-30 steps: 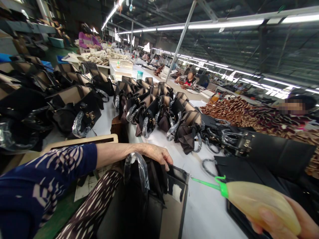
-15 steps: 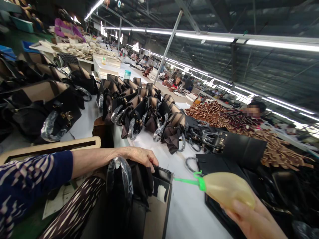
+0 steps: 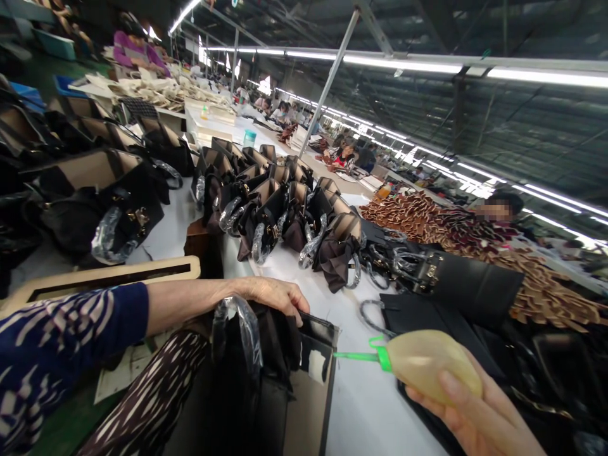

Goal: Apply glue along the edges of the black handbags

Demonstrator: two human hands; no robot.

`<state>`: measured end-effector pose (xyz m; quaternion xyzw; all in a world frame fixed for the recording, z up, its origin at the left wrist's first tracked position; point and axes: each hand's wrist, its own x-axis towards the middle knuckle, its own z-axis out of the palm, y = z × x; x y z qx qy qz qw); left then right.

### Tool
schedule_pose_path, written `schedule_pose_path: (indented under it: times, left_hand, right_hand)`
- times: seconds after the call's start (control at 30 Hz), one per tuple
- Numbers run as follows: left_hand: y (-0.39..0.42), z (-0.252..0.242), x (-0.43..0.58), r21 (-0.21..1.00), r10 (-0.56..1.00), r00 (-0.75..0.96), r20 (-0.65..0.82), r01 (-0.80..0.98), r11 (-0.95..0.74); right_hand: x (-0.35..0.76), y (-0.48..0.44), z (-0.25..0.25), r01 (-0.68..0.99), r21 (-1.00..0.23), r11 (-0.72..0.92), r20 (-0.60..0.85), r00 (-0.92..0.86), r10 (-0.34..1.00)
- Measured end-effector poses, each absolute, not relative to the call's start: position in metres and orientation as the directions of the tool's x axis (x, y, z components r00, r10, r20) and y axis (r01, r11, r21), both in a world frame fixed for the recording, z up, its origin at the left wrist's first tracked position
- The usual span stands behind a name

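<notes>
A black handbag (image 3: 228,392) with a beige lining panel (image 3: 301,411) lies on its side across my lap and the table edge. Clear plastic film wraps its handle (image 3: 247,335). My left hand (image 3: 280,296) is closed on the bag's upper edge, thumb and fingers pinching the dark material. In my right hand (image 3: 468,405) is a yellowish squeeze bottle (image 3: 432,367) with a green nozzle (image 3: 358,357). The nozzle points left, its tip at the bag's right rim, near the corner; whether it touches I cannot tell. A whitish patch (image 3: 316,366) shows on the lining.
Several black handbags (image 3: 270,209) stand on the white table (image 3: 365,405) ahead, and more (image 3: 95,196) at left. Flat black bag parts (image 3: 427,310) lie at right, beyond them a heap of brown leather strips (image 3: 546,278). Other people (image 3: 137,54) sit farther off.
The nozzle tip has moved slightly down along the bag's rim, closer to me, and the bottle has levelled a little. The left hand keeps its hold; the whole view has shifted slightly.
</notes>
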<state>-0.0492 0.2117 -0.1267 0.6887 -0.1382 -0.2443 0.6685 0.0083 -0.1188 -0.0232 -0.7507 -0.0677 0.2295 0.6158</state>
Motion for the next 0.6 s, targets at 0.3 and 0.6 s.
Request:
schedule_pose_path:
  times: [0.3, 0.6]
  left_hand:
    - [0.2101, -0.1168, -0.0512, 0.987, -0.494, 0.855, -0.158, 0.133, -0.086]
    - [0.2134, -0.1239, -0.0446, 0.988, -0.489, 0.859, -0.152, 0.13, -0.078]
  right_hand:
    - [-0.0034, -0.1109, -0.0185, -0.186, -0.952, -0.242, -0.278, 0.858, 0.431]
    - [0.0045, -0.117, -0.0221, -0.111, -0.944, -0.311, -0.199, 0.942, 0.269]
